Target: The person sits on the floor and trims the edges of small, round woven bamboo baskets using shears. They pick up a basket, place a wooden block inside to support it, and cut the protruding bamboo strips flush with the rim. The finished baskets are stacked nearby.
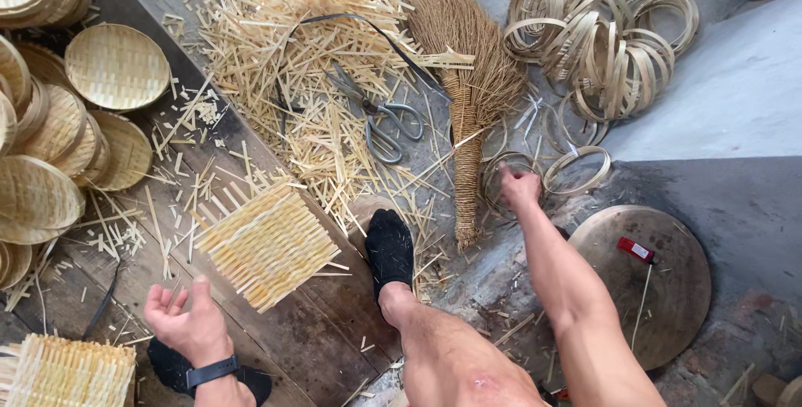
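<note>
Bare knee and shin (451, 357) fill the bottom centre, ending in a black sock (389, 250) planted on the dark wooden boards (309, 332). Left hand (185, 319), black wristband below it, is open with fingers loosely spread, palm up-ish, gripping nothing; it sits just beside the lower corner of a square woven bamboo mat (266, 244), contact unclear. Right hand (520, 187) is stretched forward, fingers curled closed around a thin bamboo strip ring (576, 169) lying on the grey floor, at the near edge of a big pile of coiled bamboo hoops (597, 43). A straw hand broom (468, 81) lies just left of that hand, scissors (380, 114) further left on a heap of bamboo offcuts (284, 31). Stacked round woven trays (58, 114) along the left edge. Another woven mat (63, 371) at bottom left corner. Round wooden block (668, 282) with a small red item (636, 249) on it, right of the forearm.
</note>
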